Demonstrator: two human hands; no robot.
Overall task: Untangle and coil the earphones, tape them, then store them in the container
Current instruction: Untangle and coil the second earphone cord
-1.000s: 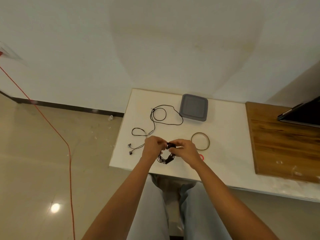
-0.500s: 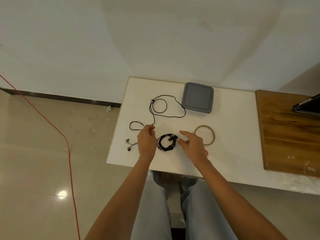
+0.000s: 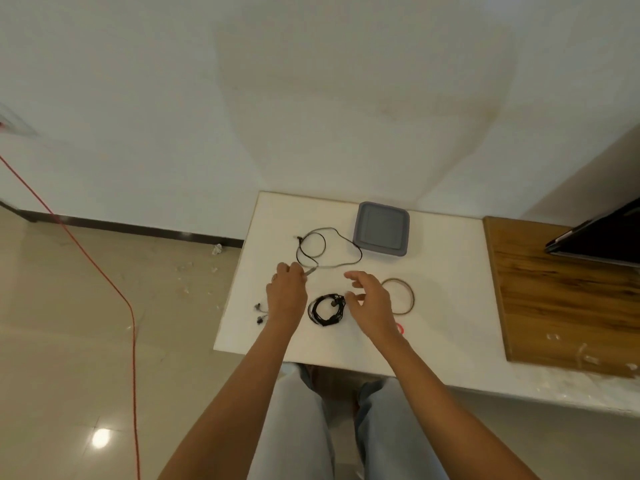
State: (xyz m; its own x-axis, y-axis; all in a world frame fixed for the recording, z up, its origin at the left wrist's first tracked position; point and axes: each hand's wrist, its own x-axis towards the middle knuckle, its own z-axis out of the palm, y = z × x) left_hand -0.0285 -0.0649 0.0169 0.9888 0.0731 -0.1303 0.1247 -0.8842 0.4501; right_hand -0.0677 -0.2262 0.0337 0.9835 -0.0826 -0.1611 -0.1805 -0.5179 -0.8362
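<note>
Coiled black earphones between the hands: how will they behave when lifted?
The coiled earphones are thin wire loops, so likely floppy and light. The loops look uneven with no tape visible, so they may spring loose unless pinched across. Unlikely to roll: they lie flat on the table.

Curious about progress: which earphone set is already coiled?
The black bundle between the left hand and right hand; the other set sprawls in loose loops near the grey container.

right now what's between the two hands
A coiled black earphone bundle, lying on the white table between left hand and right hand; head view shows it.
</note>
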